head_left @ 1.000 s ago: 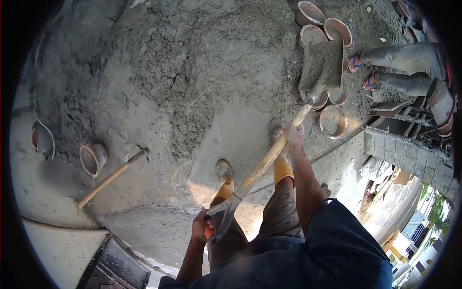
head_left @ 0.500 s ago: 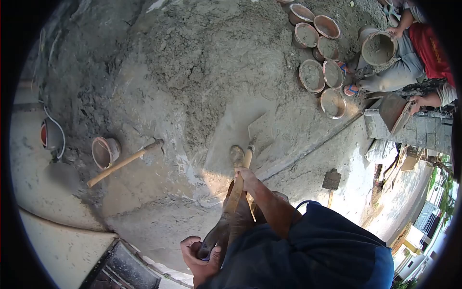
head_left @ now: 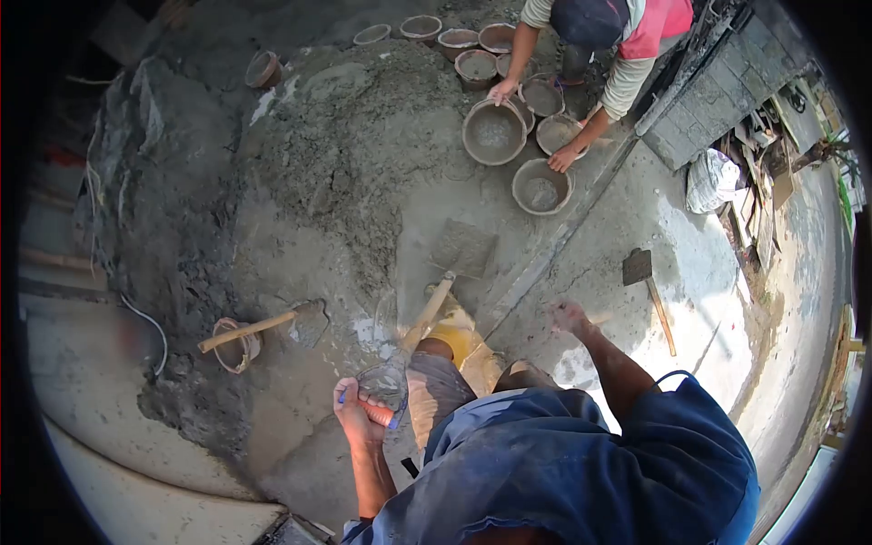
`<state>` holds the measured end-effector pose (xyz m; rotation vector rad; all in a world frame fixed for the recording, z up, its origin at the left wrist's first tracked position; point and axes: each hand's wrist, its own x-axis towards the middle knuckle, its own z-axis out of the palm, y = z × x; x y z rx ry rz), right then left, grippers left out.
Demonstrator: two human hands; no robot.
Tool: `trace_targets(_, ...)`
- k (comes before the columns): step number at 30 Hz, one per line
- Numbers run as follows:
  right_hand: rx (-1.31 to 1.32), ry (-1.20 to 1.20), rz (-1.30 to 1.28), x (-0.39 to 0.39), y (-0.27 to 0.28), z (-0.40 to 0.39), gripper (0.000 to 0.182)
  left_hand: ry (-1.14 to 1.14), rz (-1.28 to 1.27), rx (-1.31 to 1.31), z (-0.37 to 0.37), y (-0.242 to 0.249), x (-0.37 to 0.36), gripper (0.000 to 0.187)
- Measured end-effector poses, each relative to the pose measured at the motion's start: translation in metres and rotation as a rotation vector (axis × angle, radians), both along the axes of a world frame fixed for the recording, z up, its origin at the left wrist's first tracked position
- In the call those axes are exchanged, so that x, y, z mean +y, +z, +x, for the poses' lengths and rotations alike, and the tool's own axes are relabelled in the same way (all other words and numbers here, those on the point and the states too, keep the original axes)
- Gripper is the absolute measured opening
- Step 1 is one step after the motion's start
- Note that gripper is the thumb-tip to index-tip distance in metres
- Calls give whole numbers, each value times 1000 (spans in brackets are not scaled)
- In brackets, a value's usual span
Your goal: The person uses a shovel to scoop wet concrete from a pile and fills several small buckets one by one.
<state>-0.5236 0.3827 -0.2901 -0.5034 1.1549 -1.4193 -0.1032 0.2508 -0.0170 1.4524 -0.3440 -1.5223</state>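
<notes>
My left hand (head_left: 357, 416) is closed around the orange grip (head_left: 376, 412) with blue ends, at the top of a shovel. The shovel's wooden shaft (head_left: 431, 312) runs away past my leg. Its flat, mortar-coated blade (head_left: 465, 247) rests on the wet grey ground beyond my foot. Off to the right, my right hand (head_left: 572, 318) is held out away from the shaft, fingers loosely apart and slightly blurred, with nothing seen in it.
A co-worker (head_left: 627, 45) bends over several buckets, hands on a large bucket (head_left: 495, 133) and near another (head_left: 542, 187). A mortar heap (head_left: 336, 136) lies ahead. A hoe (head_left: 311, 320) crosses a bucket (head_left: 238, 350) at left; another long-handled tool (head_left: 639, 267) lies right.
My right hand has let go of the shovel shaft and moved right. The view has turned. The co-worker has come over to the buckets and now bends down among them.
</notes>
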Motion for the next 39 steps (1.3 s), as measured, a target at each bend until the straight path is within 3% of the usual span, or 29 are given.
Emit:
trace_targets(1,414,-64,715,24,41,-18,15,0,6,47,-5,-1,9,8)
trace_targets(2,682,-138,919,64,51,-36,20,1,10,96,-10,-3,14,7)
trace_targets(3,699,-173,1087,94,77,-46,18,-9,-6,106,-13,-2,18,8)
trace_targets(5,583,-308,1179,160,92,-56,14,-8,-48,128,-20,8,21,9)
trace_targets(6,500,-386,1199,176,122,-45,11,-6,-71,141,-23,13,22,11)
trace_targets(10,404,-521,1156,242,126,-6,8,-56,-196,123,-7,36,18,11)
trace_targets(14,333,-498,1144,257,99,67,7,-86,-208,127,31,57,26,10)
trace_targets(16,315,-257,1166,248,97,106,13,-95,-205,132,56,57,44,10)
trace_targets(18,353,147,1119,230,96,134,11,-84,-195,98,74,59,60,11)
trace_targets(20,378,267,1007,206,109,157,14,-62,-184,102,99,49,70,11)
trace_targets(21,349,250,946,201,94,163,16,-65,-179,60,109,46,72,10)
trace_targets(25,427,104,827,170,125,171,18,-80,-186,-27,131,25,76,11)
trace_targets(27,335,76,611,174,115,158,25,-67,-189,-25,128,26,79,12)
trace_targets(32,399,7,680,199,81,133,29,-35,-203,-65,124,25,89,14)
trace_targets(34,342,-19,840,203,79,127,22,-28,-218,-57,124,20,92,14)
trace_targets(39,325,-11,827,221,57,126,13,-15,-227,-72,121,16,96,14)
